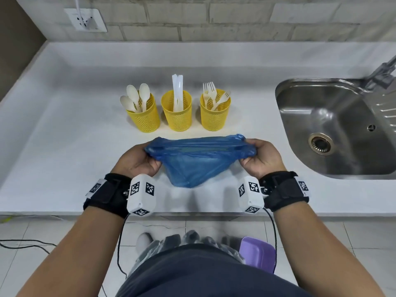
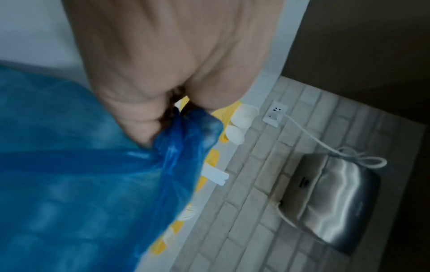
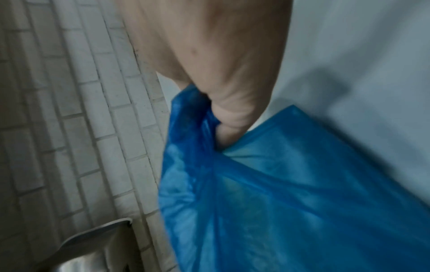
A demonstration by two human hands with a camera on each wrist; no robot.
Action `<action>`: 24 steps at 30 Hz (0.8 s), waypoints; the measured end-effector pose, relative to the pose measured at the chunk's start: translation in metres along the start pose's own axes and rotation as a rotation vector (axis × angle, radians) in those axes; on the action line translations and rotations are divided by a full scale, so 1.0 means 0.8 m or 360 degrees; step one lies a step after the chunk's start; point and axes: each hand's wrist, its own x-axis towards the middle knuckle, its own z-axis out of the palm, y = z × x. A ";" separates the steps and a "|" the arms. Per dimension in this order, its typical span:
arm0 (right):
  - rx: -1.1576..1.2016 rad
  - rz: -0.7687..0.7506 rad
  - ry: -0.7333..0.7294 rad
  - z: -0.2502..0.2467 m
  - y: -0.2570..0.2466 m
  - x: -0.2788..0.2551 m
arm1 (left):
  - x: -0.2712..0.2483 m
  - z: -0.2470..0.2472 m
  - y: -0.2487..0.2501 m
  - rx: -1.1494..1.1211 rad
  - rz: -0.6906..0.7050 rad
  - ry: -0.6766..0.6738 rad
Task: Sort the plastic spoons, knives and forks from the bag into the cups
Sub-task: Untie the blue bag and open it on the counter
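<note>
A blue plastic bag (image 1: 198,159) is stretched flat between my two hands above the front of the counter. My left hand (image 1: 140,160) grips its left end and my right hand (image 1: 260,157) grips its right end. Nothing shows inside the bag. Behind it stand three yellow mesh cups in a row: the left cup (image 1: 144,116) holds spoons (image 1: 137,97), the middle cup (image 1: 177,112) holds white knives (image 1: 177,91), and the right cup (image 1: 214,113) holds forks (image 1: 212,95). Both wrist views show the blue bag (image 2: 81,184) (image 3: 291,193) bunched in curled fingers.
A steel sink (image 1: 334,129) with a tap is set into the white counter (image 1: 64,129) at the right. A wall socket (image 1: 85,20) sits on the brick wall at the back left. A purple tub (image 1: 257,254) lies on the floor below.
</note>
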 end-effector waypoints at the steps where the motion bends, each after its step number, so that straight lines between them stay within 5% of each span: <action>1: -0.0017 0.0005 -0.0023 0.002 0.002 -0.004 | -0.004 0.002 -0.002 0.0012 -0.0023 -0.0019; 4: -0.0322 -0.0172 -0.0017 0.005 0.005 -0.018 | -0.006 0.000 -0.005 0.0283 0.0039 0.0000; 9: -0.2153 -0.0922 0.0631 0.010 0.005 -0.027 | -0.001 -0.009 -0.011 0.1958 0.0795 0.0700; 12: -0.2616 -0.1175 0.0667 0.024 0.009 -0.034 | -0.008 0.000 -0.017 0.2351 0.0908 0.0695; 17: -0.2861 -0.0992 0.0576 0.040 0.011 -0.023 | -0.002 0.006 -0.019 0.2303 0.1079 0.0481; 20: -0.2948 -0.0797 0.0361 0.032 0.007 -0.007 | -0.005 0.009 -0.022 0.1633 0.0951 0.0143; 24: -0.1841 -0.0695 0.0224 0.022 0.012 -0.005 | -0.014 0.011 -0.020 0.0735 0.0529 -0.0101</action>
